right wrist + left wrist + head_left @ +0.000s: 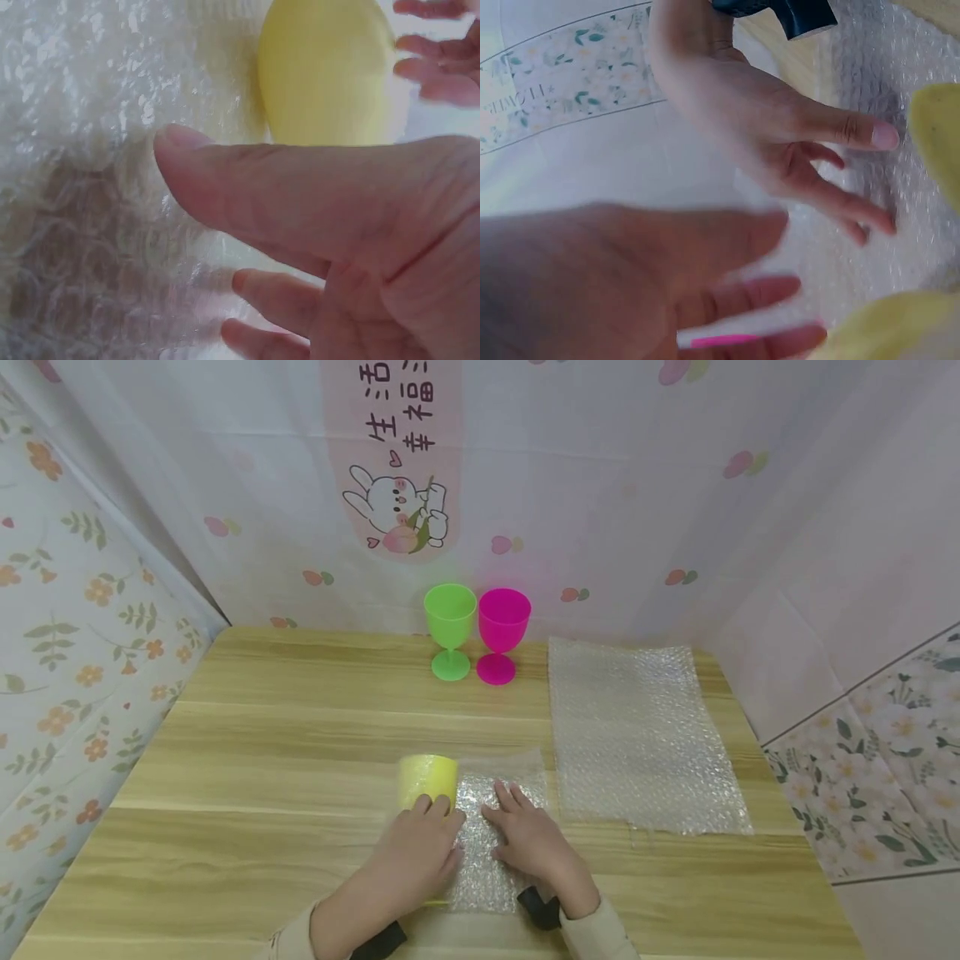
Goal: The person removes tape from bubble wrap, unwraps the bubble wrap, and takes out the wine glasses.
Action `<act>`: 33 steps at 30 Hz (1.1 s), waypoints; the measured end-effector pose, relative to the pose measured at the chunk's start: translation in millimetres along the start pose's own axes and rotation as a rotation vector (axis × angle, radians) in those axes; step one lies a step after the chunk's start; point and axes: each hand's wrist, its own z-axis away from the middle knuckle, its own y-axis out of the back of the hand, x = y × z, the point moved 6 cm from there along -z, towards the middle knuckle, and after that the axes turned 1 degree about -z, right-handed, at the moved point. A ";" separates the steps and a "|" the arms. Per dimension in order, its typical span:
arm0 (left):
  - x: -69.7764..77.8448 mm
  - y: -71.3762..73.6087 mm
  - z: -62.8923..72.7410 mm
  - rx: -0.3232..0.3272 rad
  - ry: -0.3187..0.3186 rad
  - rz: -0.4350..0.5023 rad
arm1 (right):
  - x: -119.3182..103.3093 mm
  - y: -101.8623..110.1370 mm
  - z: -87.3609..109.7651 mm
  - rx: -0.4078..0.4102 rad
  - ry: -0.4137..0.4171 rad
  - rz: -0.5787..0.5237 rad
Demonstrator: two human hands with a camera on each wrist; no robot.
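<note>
A yellow goblet [426, 779] lies on its side along the left part of a bubble wrap sheet [483, 881], its bowl toward the back; clear film seems to cover part of it. My left hand [414, 853] is over the goblet's middle, fingers loosely extended at the bowl, hiding most of the stem. To its right, my right hand [534, 843] rests on the bubble wrap with spread fingers. In the right wrist view, the right thumb [225, 176] reaches across the wrap beside the yellow bowl [326, 75]. Neither hand grips anything.
A green goblet [450, 622] and a magenta goblet [504, 625] stand upright side by side at the table's back edge. Another bubble wrap sheet [637, 735] lies flat on the right of the wooden table [247, 760]. Printed curtains [600, 510] hang behind.
</note>
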 end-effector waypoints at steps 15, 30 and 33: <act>-74.0 -11.2 42.4 -0.075 0.329 0.110 | -6.2 1.8 1.0 -0.034 0.004 0.094; -128.7 -41.6 45.3 -0.140 0.338 0.269 | -9.2 -2.1 0.9 -0.016 0.015 0.145; -133.5 -41.5 40.8 -0.129 0.335 0.267 | -9.2 -0.4 1.6 -0.012 0.027 0.124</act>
